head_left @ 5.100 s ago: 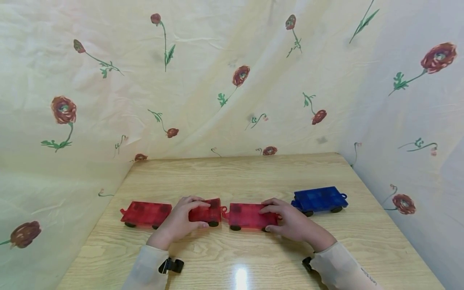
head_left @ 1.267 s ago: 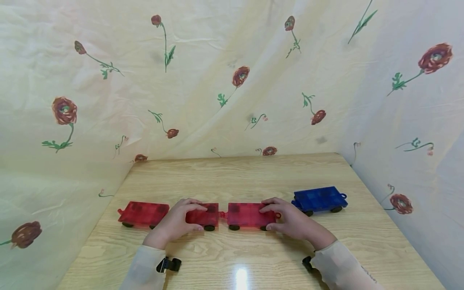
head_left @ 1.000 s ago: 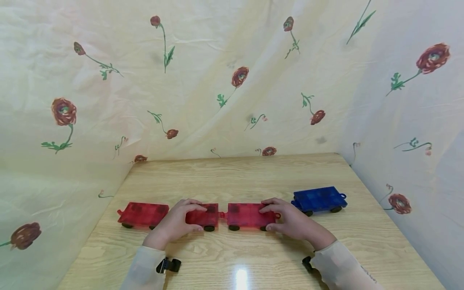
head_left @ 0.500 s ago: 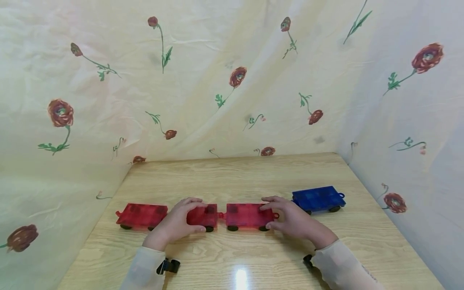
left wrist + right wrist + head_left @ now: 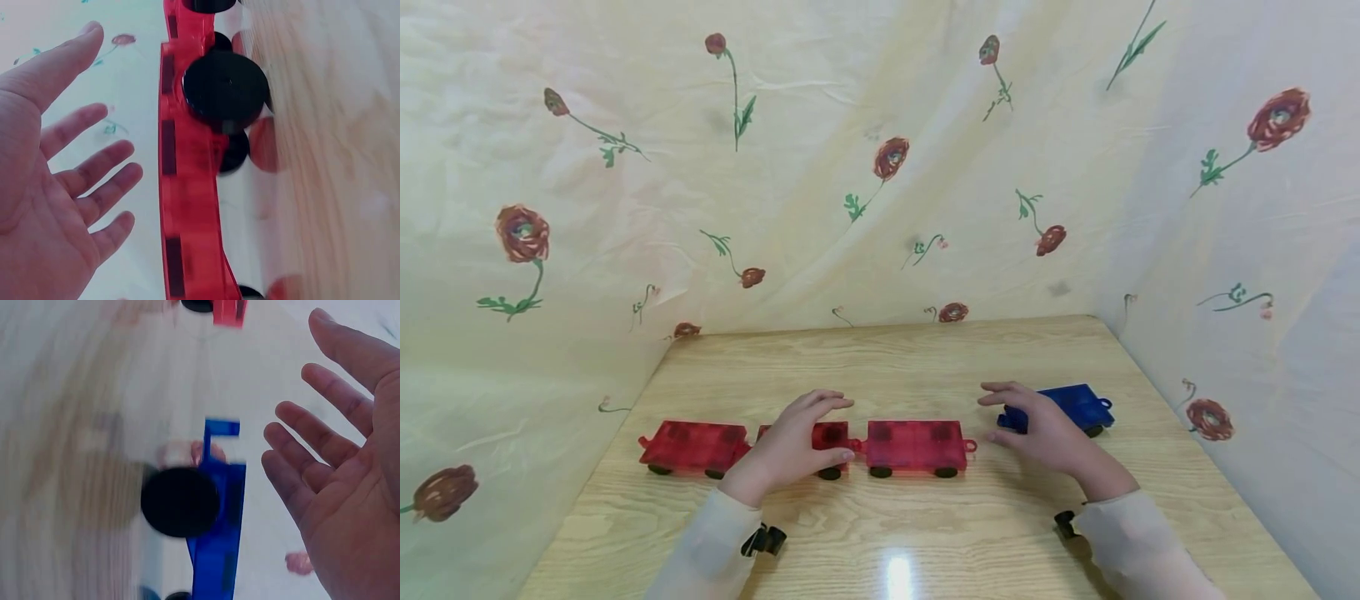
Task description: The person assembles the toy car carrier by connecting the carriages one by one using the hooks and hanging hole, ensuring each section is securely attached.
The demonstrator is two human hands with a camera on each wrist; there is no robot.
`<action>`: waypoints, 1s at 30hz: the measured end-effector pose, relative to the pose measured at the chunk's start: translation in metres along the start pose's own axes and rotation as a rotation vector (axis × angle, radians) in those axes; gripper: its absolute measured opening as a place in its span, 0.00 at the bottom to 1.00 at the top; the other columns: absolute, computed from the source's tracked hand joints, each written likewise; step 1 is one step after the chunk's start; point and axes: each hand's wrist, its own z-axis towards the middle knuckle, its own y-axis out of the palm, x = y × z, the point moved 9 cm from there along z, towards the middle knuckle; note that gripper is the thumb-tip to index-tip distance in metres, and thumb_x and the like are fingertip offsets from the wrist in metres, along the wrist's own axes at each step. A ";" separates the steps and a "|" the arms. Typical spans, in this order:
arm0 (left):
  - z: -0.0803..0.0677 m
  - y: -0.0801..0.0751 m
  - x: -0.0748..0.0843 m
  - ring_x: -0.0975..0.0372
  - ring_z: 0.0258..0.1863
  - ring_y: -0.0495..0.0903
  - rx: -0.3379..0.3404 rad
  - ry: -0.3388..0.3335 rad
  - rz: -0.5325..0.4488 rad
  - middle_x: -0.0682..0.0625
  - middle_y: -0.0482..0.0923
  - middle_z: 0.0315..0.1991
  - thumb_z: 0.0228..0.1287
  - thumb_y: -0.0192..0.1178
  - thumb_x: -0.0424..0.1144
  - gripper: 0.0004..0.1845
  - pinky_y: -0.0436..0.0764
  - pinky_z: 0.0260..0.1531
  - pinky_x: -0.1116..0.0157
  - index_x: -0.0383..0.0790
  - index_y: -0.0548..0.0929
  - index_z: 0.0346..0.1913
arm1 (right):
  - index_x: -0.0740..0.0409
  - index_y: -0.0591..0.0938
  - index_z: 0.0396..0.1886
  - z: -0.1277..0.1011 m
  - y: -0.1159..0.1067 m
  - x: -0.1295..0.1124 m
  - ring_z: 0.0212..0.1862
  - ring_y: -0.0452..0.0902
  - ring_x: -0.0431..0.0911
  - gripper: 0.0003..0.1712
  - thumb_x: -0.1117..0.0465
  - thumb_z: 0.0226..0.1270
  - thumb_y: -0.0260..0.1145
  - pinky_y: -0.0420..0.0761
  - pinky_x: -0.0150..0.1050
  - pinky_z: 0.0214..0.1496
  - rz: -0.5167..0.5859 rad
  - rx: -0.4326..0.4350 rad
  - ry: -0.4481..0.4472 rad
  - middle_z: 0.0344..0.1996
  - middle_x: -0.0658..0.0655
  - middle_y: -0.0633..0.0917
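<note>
My left hand [image 5: 793, 446] hovers over the middle red wagon [image 5: 820, 437], fingers straight and spread, gripping nothing; the left wrist view confirms an open palm [image 5: 44, 206] held just off the wagon's red edge [image 5: 187, 187], not touching it. That wagon stands on its black wheels [image 5: 224, 90] on the wooden table [image 5: 887, 358]. Just to the left of this hand sits another red wagon [image 5: 692, 446], its near end close against the middle one. Just to the right of the hand is a third red wagon [image 5: 913, 446], coupled to the middle one, so the three form one line.

My right hand [image 5: 1037, 425] is over the near end of the blue wagon [image 5: 1078, 406], fingers extended and loosely spread, holding nothing. The right wrist view shows the palm [image 5: 340, 487] beside the blue wagon [image 5: 219, 550] with a gap between; whether any fingertip touches it I cannot tell. The blue wagon stands on its wheels, apart from the red line, with table surface showing between its end and the coupling tab of the nearest red wagon.

My two hands are well apart, the third red wagon lying between them
</note>
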 end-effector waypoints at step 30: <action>0.056 0.059 0.056 0.60 0.65 0.62 -0.142 0.085 0.087 0.63 0.62 0.64 0.51 0.64 0.67 0.42 0.71 0.58 0.54 0.65 0.64 0.70 | 0.54 0.74 0.64 -0.018 -0.038 0.070 0.68 0.57 0.65 0.38 0.43 0.57 0.71 0.62 0.67 0.59 -0.057 0.008 0.166 0.70 0.60 0.64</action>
